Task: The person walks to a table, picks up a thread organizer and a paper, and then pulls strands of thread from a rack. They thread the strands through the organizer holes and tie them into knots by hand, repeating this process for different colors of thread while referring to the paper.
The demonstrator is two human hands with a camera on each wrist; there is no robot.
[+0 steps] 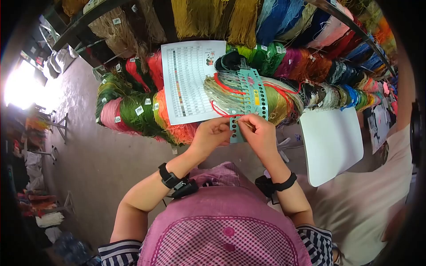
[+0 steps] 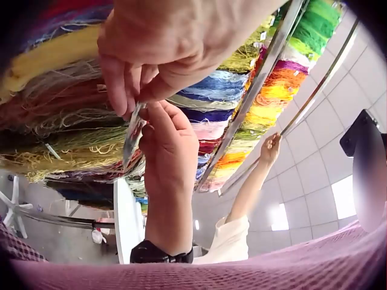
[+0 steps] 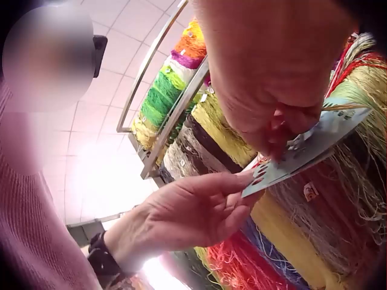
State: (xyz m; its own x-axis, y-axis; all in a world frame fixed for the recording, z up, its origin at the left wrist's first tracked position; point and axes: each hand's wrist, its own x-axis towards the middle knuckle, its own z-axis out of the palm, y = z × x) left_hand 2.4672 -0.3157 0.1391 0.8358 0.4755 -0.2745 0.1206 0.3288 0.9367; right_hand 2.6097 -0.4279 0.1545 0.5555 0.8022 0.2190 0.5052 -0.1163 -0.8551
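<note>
A pale teal card with punched holes (image 1: 249, 98) hangs over the thread bundles, with hanks of grey, green and red thread (image 1: 227, 91) tied along it. My left hand (image 1: 212, 136) pinches its lower end between thumb and fingers; in the right wrist view the thumb lies on the card (image 3: 290, 166) beside the holes. My right hand (image 1: 259, 134) is close against the left one, with thumb and forefinger pinched together over the lower holes. A red thread (image 1: 224, 114) runs across the card to these fingertips, which partly hide it.
A printed chart (image 1: 188, 82) lies on the bundles left of the card. Labelled thread hanks (image 1: 137, 111) cover the rack, with a metal rail (image 1: 88, 24) above. A white board (image 1: 333, 144) hangs at right. Another person in pale clothing (image 1: 368, 190) stands nearby, one arm raised (image 2: 257, 175).
</note>
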